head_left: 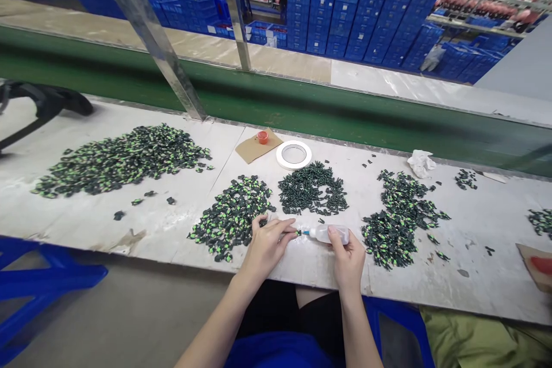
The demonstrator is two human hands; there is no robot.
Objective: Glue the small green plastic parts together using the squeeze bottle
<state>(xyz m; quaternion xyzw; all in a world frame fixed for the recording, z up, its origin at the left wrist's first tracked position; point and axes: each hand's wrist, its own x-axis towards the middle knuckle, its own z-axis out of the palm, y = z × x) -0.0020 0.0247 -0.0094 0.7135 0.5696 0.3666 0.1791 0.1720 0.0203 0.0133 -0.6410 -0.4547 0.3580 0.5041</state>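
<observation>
Pinched in my left hand (269,238) is a small black-and-green part (298,233). My right hand (350,256) grips a clear squeeze bottle (330,234) lying sideways, and its blue needle tip (306,233) points left at the small part. Whether the tip touches the part I cannot tell. Beside my left hand spreads a pile of black-and-green parts (235,213). Beyond both hands lies a pile of small dark pieces (308,190). To the right of my right hand is another pile of black-and-green parts (394,224).
A larger pile of similar parts (129,158) covers the table's left side. Near the back edge are a roll of white tape (294,154), a red cap (262,137) on cardboard (250,150) and crumpled tissue (421,163). A metal post (150,34) rises at the back. Blue stools flank me.
</observation>
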